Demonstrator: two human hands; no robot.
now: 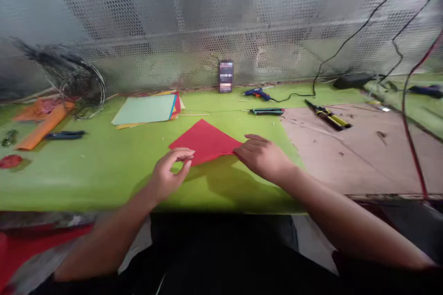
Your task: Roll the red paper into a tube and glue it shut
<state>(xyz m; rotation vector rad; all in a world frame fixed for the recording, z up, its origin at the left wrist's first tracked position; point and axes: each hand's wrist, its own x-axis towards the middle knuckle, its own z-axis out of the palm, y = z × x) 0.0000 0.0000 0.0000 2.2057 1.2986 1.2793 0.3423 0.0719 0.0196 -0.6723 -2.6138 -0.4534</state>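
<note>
A sheet of red paper [207, 140] lies turned cornerwise on the green tabletop, its near edge slightly raised towards the right. My right hand [259, 154] pinches the paper's right corner between thumb and fingers. At the left part of the near edge is my left hand [171, 170], with its thumb and curved fingers apart and nothing visible between them. Its fingertips overlap the paper in view; whether they touch it I cannot tell.
Behind the paper lie a stack of coloured sheets [145, 109], a green-black utility knife [266, 111] and a blue glue gun [256, 94]. A phone [225, 76] leans upright at the back. Yellow-black pliers [328, 116] rest rightwards; dark-handled pliers [65, 135] and orange paper [46, 126] lie left.
</note>
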